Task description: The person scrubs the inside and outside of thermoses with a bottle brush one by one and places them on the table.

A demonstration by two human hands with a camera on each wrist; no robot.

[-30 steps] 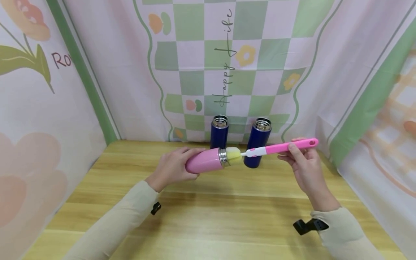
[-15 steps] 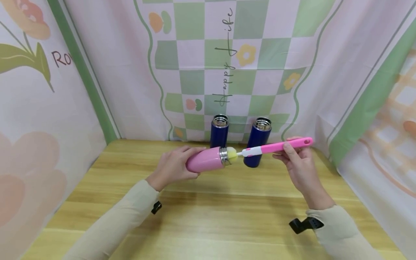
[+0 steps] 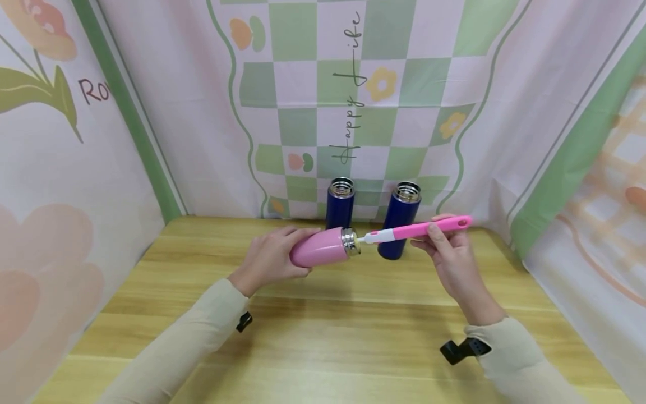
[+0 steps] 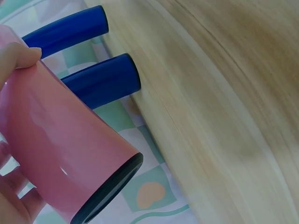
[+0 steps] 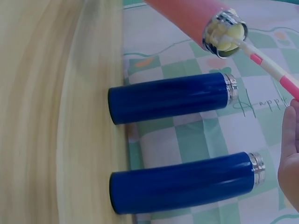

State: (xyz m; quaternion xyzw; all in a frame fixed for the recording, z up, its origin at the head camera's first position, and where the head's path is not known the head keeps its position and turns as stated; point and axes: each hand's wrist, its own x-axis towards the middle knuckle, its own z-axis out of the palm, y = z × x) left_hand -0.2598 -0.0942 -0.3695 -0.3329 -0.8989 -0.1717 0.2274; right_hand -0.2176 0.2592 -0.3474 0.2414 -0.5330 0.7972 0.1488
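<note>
My left hand (image 3: 275, 255) grips a pink thermos bottle (image 3: 319, 248) around its lower body, tipped nearly level above the table with its steel mouth facing right. In the left wrist view its dark base (image 4: 110, 189) points toward the camera. A bottle brush (image 3: 416, 230) with a pink and white handle is pinched between the thumb and fingers of my right hand (image 3: 459, 266). Its yellow sponge head (image 5: 230, 39) sits inside the bottle's mouth in the right wrist view, mostly hidden by the rim in the head view.
Two dark blue thermos bottles, a left one (image 3: 340, 205) and a right one (image 3: 398, 221), stand upright and uncapped at the back of the wooden table (image 3: 323, 348). Close behind them hangs a checkered cloth (image 3: 338, 84). More printed cloth encloses both sides.
My right hand has moved left, pushing the brush's sponge head from just at the mouth into the pink bottle. My left hand and the bottle have barely moved.
</note>
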